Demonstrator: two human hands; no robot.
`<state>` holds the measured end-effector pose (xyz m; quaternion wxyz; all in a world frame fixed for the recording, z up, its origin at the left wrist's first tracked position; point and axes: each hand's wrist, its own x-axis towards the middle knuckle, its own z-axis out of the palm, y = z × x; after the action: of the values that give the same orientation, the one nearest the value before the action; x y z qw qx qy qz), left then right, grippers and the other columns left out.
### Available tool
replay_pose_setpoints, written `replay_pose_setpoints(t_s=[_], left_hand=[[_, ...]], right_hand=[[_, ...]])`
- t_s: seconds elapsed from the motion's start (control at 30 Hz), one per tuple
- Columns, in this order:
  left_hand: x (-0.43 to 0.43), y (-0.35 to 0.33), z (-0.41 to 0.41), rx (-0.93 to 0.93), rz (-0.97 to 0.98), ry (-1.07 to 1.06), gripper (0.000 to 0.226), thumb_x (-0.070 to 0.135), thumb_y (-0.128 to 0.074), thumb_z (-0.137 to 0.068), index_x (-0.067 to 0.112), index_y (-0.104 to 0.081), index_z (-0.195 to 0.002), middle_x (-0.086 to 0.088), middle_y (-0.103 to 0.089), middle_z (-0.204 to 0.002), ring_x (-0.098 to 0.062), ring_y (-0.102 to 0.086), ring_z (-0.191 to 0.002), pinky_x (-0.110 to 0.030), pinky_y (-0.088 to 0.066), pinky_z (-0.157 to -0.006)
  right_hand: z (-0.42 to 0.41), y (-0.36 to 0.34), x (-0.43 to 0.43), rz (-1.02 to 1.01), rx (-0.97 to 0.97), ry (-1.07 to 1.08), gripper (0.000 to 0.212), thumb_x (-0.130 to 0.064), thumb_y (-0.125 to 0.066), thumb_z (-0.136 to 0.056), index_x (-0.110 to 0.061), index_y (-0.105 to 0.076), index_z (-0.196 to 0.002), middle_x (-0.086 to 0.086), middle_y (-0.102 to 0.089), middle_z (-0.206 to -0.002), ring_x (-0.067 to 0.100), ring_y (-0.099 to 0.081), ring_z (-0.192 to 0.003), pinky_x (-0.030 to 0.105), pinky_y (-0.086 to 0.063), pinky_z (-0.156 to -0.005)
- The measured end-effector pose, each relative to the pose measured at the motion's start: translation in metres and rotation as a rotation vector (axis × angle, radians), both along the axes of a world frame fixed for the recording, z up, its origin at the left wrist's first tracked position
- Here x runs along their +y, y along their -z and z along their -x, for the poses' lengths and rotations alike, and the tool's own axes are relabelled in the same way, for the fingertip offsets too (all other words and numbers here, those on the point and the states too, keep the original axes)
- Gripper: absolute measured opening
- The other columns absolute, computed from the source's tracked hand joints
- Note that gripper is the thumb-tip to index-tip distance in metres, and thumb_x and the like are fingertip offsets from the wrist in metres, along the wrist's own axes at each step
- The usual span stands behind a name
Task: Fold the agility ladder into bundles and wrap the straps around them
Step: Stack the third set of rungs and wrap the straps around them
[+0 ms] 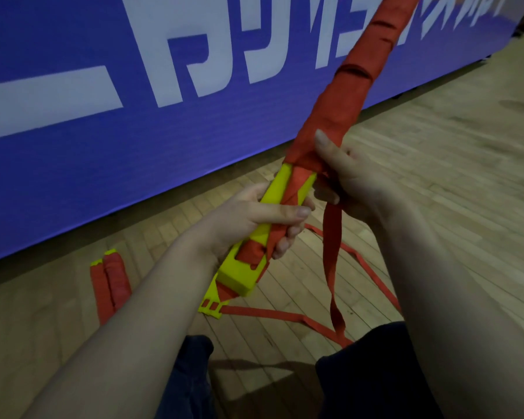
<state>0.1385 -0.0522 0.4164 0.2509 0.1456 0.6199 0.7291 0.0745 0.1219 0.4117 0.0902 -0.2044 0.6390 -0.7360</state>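
Note:
A bundle of yellow ladder rungs (pixel 280 189) slants from lower left to upper right, most of its length wound in red strap (pixel 342 98). My left hand (pixel 254 219) grips the bundle near its lower yellow end, fingers curled round it. My right hand (pixel 351 173) holds the bundle just above, thumb pressed on the red wrapping, fingers curled round the loose red strap (pixel 330 255). That strap hangs down from my right hand and trails over the floor. One flat yellow rung end (pixel 211 306) lies on the floor below the bundle.
A finished red-wrapped bundle (pixel 109 285) lies on the wooden floor (pixel 436 164) at the left. A long blue banner with white lettering (pixel 103 101) stands behind. My dark trouser legs (pixel 363 373) fill the bottom of the view.

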Motion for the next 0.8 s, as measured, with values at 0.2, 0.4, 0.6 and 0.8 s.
replay_pose_setpoints(t_s=[0.2, 0.4, 0.6, 0.8], left_hand=[[-0.018, -0.004, 0.002, 0.077, 0.052, -0.031, 0.021, 0.008, -0.064, -0.077, 0.005, -0.061, -0.098, -0.008, -0.051, -0.060, -0.016, -0.049, -0.040, -0.021, -0.040, -0.041], [-0.029, -0.011, 0.006, 0.145, 0.120, -0.191, 0.028, 0.007, -0.072, -0.070, 0.006, -0.063, -0.096, -0.008, -0.055, -0.057, -0.016, -0.051, -0.040, -0.022, -0.041, -0.039], [-0.025, -0.003, 0.014, 0.212, 0.306, -0.385, 0.015, 0.000, -0.069, -0.085, 0.003, -0.060, -0.097, -0.004, -0.061, -0.056, -0.015, -0.055, -0.042, -0.024, -0.045, -0.042], [-0.007, 0.015, 0.019, 0.501, 0.850, -0.601, 0.013, 0.016, -0.067, -0.087, 0.019, -0.054, -0.087, -0.007, -0.068, -0.076, -0.023, -0.067, -0.066, -0.036, -0.052, -0.058]], right_hand=[[-0.002, 0.000, 0.013, -0.046, 0.008, -0.182, 0.026, -0.034, -0.073, -0.076, -0.008, -0.068, -0.079, 0.004, -0.069, -0.064, 0.007, -0.039, -0.031, 0.016, -0.028, -0.034], [-0.003, -0.008, 0.019, -0.014, -0.053, -0.096, 0.016, -0.016, -0.059, -0.083, -0.008, -0.066, -0.071, 0.010, -0.065, -0.054, 0.012, -0.045, -0.027, 0.016, -0.032, -0.029], [-0.004, -0.010, 0.003, -0.180, -0.010, -0.006, 0.028, -0.021, -0.044, -0.102, 0.005, -0.054, -0.101, 0.016, -0.069, -0.066, 0.017, -0.046, -0.028, 0.021, -0.029, -0.031], [-0.003, -0.004, -0.011, -0.379, 0.119, 0.218, 0.046, -0.033, -0.049, -0.102, 0.012, -0.056, -0.092, 0.023, -0.055, -0.055, 0.014, -0.036, -0.027, 0.022, -0.025, -0.032]])
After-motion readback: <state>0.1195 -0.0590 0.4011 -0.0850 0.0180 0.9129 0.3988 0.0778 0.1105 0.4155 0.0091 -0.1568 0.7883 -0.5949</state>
